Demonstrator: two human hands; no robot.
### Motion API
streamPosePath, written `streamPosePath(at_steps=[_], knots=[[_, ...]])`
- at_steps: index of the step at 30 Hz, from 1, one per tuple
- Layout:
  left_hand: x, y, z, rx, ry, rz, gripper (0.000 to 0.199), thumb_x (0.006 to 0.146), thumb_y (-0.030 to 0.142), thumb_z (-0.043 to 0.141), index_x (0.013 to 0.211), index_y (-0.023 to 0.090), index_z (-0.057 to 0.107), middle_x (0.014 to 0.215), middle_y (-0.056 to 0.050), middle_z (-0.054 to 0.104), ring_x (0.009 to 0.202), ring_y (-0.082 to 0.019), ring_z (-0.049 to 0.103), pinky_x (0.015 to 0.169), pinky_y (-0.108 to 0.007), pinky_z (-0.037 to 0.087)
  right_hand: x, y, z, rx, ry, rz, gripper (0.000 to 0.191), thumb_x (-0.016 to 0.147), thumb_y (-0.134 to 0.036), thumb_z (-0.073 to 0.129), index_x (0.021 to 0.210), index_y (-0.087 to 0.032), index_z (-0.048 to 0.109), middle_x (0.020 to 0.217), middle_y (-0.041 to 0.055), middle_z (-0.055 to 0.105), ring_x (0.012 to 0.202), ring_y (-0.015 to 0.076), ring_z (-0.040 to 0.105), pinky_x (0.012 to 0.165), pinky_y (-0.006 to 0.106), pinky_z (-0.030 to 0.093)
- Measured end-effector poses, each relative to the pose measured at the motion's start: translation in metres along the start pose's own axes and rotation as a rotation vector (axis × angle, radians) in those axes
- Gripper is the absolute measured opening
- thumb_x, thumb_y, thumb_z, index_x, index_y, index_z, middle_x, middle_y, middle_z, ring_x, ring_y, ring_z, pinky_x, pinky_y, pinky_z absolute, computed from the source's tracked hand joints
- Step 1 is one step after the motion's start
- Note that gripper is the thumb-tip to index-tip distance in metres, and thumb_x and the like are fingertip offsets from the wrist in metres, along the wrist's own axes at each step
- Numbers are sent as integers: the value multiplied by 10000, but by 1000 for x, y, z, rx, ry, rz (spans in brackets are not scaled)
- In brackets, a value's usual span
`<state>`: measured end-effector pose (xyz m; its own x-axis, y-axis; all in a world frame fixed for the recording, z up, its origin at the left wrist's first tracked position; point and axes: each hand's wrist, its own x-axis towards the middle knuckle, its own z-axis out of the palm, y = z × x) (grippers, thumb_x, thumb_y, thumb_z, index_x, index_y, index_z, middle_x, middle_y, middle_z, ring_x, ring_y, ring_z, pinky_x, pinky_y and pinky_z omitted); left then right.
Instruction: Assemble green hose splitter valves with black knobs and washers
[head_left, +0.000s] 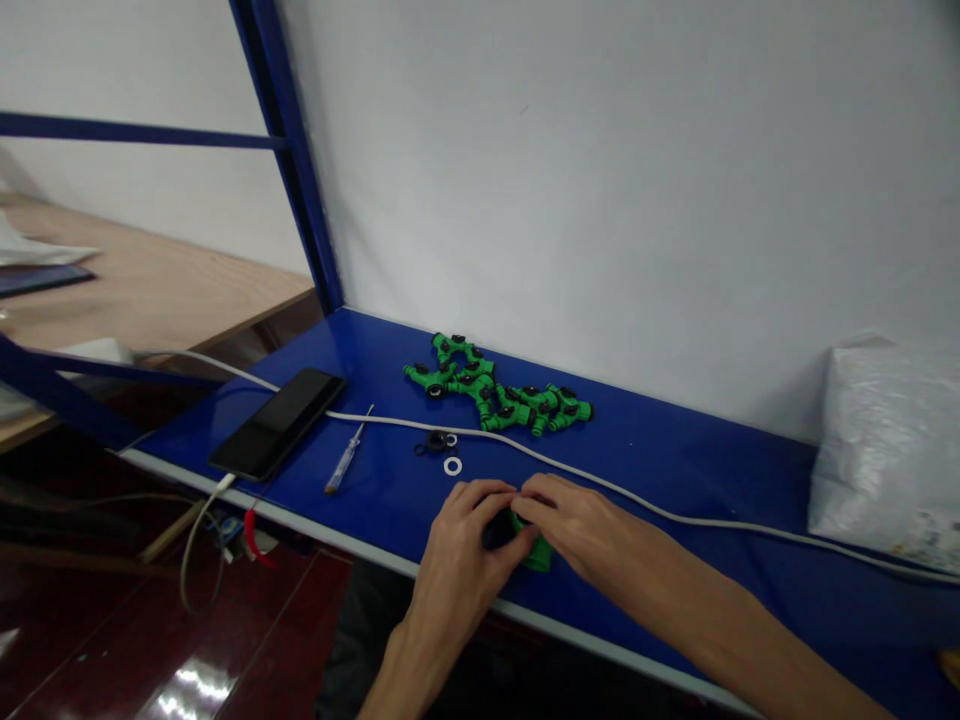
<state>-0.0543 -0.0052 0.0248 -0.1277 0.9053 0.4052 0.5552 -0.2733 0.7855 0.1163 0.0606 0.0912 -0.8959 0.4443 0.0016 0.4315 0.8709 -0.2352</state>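
Near the front edge of the blue shelf (pixel 375 345), my left hand (pixel 471 535) and my right hand (pixel 574 515) meet over a green hose splitter (pixel 538 556). Fingers of both hands close around it, and they hide most of its body. Beyond them lies a group of similar green Y-shaped hose splitters (pixel 474 388) with black valve knobs. Between that group and my hands are a white flat ring (pixel 452 466), a black ring-shaped part (pixel 436 441) and some small black rings.
To the left lie a screwdriver with a clear handle (pixel 345 465) and a black phone (pixel 277 423) with a plugged-in cable. A white cable (pixel 600 482) crosses the shelf. At the right stands a plastic-wrapped package (pixel 885 450); a wall rises behind.
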Motion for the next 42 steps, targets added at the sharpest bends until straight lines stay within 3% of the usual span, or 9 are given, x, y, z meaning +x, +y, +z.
streamPosePath(at_steps=[7,13,18,24,28,31,33,37,42], knots=[[0,-1,1,8,31,23,303,772,70,816,1040,203,772,1070,-48,780,983,-235,724,901,-390,606,6,-10,-7,-248,90,-96,299,803,116,575,916,-152,646,937,47,696,829,187,667,729,288,558],[2,1,-2,19,26,39,355,718,4,810,1003,211,773,1047,-42,788,940,-234,729,854,-377,616,10,-15,-1,-482,81,-272,172,822,6,701,965,-89,709,921,94,714,912,255,687,825,366,575],[2,-1,-2,24,17,55,373,709,-11,814,1016,193,768,1068,-52,787,952,-237,728,869,-386,607,10,-17,-2,-405,79,-246,245,829,31,690,1041,-92,690,1005,92,725,971,241,700,896,352,575],[0,-3,2,31,1,47,268,783,117,838,1020,217,766,1082,-52,781,977,-244,722,903,-412,598,0,-8,-16,-229,140,-160,313,846,74,597,1085,-120,651,1058,109,720,921,213,710,795,320,610],[1,-4,3,41,12,44,262,814,226,850,1062,223,765,1092,-56,780,1002,-245,725,930,-412,599,-30,8,-27,-222,282,-24,316,934,10,497,1138,-155,673,1117,117,718,1014,228,721,869,344,621],[-4,-4,-10,78,30,49,485,784,300,885,1235,244,717,1231,-69,738,1109,-256,708,990,-411,589,-77,23,-25,-280,414,116,313,1018,-110,443,1190,-179,696,1141,102,725,1018,211,731,876,316,621],[-12,-6,-26,131,40,25,627,770,373,892,1343,272,656,1291,-69,698,1128,-258,700,993,-411,593,-113,31,-17,-358,438,64,377,1010,-110,437,1236,-240,709,1187,65,746,1077,216,723,881,313,618],[-24,-14,-55,240,-85,-5,371,860,378,811,1210,293,722,1105,-27,723,962,-223,726,874,-365,618,-165,34,9,-343,437,124,442,1027,-188,396,1326,-338,685,1240,26,756,1099,239,735,884,363,637],[-8,-15,-54,320,-268,94,89,959,239,687,1021,255,750,989,-17,727,903,-200,713,828,-319,594,-167,11,40,-147,545,313,333,1067,-340,442,1282,-341,695,1158,16,779,953,220,779,900,358,641]])
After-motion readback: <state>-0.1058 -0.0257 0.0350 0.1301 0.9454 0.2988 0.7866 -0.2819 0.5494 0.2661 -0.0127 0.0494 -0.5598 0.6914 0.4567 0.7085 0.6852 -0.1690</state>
